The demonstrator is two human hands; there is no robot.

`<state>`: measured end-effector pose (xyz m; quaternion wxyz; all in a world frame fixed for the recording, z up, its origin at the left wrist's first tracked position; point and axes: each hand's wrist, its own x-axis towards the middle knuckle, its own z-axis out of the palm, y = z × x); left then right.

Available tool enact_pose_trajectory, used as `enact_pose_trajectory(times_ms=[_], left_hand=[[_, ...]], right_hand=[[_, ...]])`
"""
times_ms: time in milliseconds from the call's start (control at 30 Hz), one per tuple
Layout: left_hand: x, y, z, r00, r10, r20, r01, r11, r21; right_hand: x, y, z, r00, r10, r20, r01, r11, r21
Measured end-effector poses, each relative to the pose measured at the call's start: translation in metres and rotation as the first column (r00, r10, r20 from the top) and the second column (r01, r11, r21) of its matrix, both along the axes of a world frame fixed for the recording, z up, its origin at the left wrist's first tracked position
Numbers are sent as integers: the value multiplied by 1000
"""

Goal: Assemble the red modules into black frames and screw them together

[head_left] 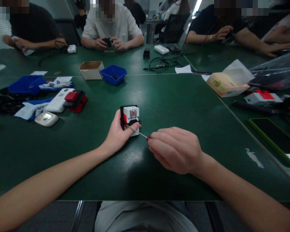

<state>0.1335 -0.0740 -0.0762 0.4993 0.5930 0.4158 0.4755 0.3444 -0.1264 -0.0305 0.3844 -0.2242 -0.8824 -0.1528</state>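
Head view: the left hand [117, 132] curls round a small white-and-red device [131, 113]; the right hand [176, 148] is closed on a thin screwdriver [141, 133].
The device sits in the left grip, ahead and left of the right hand; the driver's tip is at its left side by the left thumb, contact uncertain. A firm hold, an aligned shaft and a thumb out of any slip path should serve best. The blue tray [111, 79] lies beyond the left hand, the green-edged phone [273, 135] well right, the bench's [164, 100] near edge behind both, leaving the right wrist turning room.
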Motion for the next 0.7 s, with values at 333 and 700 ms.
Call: enact_pose_trajectory(times_ms=[333, 700], left_hand=[[-1, 0, 0, 1000, -6, -6, 6, 1000, 2], [-2, 0, -1, 1000, -10, -1, 10, 1000, -12]], right_hand=[[0, -1, -1, 1000, -8, 6, 8, 999, -39], [1, 0, 1, 1000, -4, 23, 6, 997, -77]])
